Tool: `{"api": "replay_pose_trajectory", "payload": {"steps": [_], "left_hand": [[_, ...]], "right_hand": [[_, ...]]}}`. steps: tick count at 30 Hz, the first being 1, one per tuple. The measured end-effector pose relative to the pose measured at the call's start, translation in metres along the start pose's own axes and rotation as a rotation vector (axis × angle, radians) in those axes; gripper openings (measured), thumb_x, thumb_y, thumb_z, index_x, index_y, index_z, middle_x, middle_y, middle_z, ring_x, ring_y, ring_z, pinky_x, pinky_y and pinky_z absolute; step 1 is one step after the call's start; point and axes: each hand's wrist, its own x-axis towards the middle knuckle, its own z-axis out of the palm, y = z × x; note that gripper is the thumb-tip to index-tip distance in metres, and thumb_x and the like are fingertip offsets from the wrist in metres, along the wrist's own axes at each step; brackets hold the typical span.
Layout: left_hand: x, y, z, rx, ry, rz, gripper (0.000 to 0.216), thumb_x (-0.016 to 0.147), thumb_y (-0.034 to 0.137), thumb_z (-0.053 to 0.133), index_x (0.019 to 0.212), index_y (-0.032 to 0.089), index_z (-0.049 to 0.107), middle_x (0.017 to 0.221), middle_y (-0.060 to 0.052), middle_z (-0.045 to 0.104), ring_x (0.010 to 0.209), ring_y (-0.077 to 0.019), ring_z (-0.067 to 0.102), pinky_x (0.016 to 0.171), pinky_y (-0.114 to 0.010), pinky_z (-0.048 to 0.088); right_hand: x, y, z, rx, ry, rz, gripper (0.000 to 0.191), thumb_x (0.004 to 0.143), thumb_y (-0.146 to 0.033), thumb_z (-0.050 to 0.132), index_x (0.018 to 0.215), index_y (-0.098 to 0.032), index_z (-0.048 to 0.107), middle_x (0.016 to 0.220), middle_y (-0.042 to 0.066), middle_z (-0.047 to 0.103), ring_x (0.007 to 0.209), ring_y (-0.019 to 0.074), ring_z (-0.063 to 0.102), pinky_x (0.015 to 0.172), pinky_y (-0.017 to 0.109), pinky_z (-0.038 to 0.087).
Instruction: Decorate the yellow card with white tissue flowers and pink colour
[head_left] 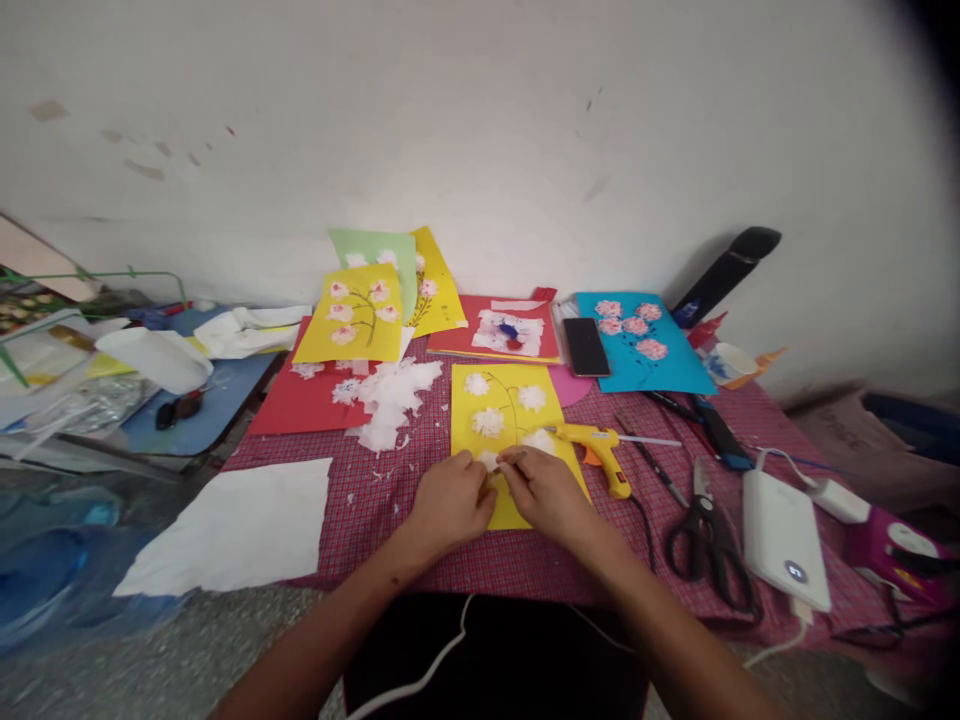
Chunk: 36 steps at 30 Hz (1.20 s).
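Observation:
On a yellow card [465, 480] in front of me, my left hand [454, 497] and my right hand [545, 490] meet fingertip to fingertip. Both are closed in a pinch. What lies between the fingers is too small and covered to make out. Just behind the fingertips a white paper flower [487, 460] shows in part. Further up the card are more white paper flowers [488, 422] along a drawn stem. A yellow glue gun [592, 437] with a glue stick in its back lies at the card's right edge, its nozzle over the card.
Torn white paper [394, 395] lies left of the card, with a white sheet [247, 525] nearer me. Finished flower cards [352, 310] lean behind. To the right are scissors [705, 545], a power bank [785, 535], a phone [586, 347], a blue card [675, 365] and a paper cup [729, 365].

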Motion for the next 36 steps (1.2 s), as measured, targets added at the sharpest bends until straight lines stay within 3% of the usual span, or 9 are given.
{"api": "replay_pose_trajectory", "payload": {"steps": [5, 21, 32, 36], "left_hand": [[0.006, -0.002, 0.005, 0.048, -0.017, 0.021, 0.022, 0.098, 0.025, 0.046, 0.088, 0.018, 0.064, 0.088, -0.008, 0.063, 0.077, -0.0211, 0.061, 0.072, -0.034, 0.048], [0.017, -0.006, 0.004, 0.059, -0.021, -0.009, 0.027, 0.106, 0.028, 0.038, 0.098, 0.017, 0.062, 0.092, -0.008, 0.065, 0.082, -0.0215, 0.065, 0.075, -0.033, 0.050], [0.005, -0.011, 0.006, -0.074, 0.065, 0.016, 0.021, 0.103, 0.026, 0.042, 0.094, 0.019, 0.059, 0.092, -0.006, 0.063, 0.084, -0.0197, 0.062, 0.077, -0.031, 0.048], [0.002, -0.007, 0.002, -0.082, 0.042, 0.009, 0.010, 0.096, 0.026, 0.054, 0.100, 0.019, 0.059, 0.097, -0.007, 0.062, 0.087, -0.0215, 0.062, 0.078, -0.033, 0.048]], "right_hand": [[0.002, 0.001, -0.001, 0.009, 0.000, -0.002, 0.020, 0.101, -0.023, 0.050, 0.099, -0.019, 0.070, 0.098, 0.009, 0.077, 0.090, 0.0231, 0.072, 0.084, 0.035, 0.054], [0.004, 0.002, -0.001, 0.049, -0.011, 0.011, 0.019, 0.101, -0.023, 0.051, 0.097, -0.019, 0.070, 0.096, 0.009, 0.077, 0.089, 0.0226, 0.072, 0.084, 0.034, 0.054], [0.003, -0.002, -0.004, 0.046, 0.035, 0.030, 0.018, 0.098, -0.021, 0.053, 0.094, -0.019, 0.070, 0.092, 0.008, 0.077, 0.085, 0.0218, 0.072, 0.077, 0.031, 0.052], [0.004, -0.003, -0.004, 0.056, 0.038, 0.043, 0.018, 0.098, -0.020, 0.053, 0.094, -0.019, 0.070, 0.091, 0.008, 0.077, 0.083, 0.0218, 0.072, 0.077, 0.031, 0.052]]}}
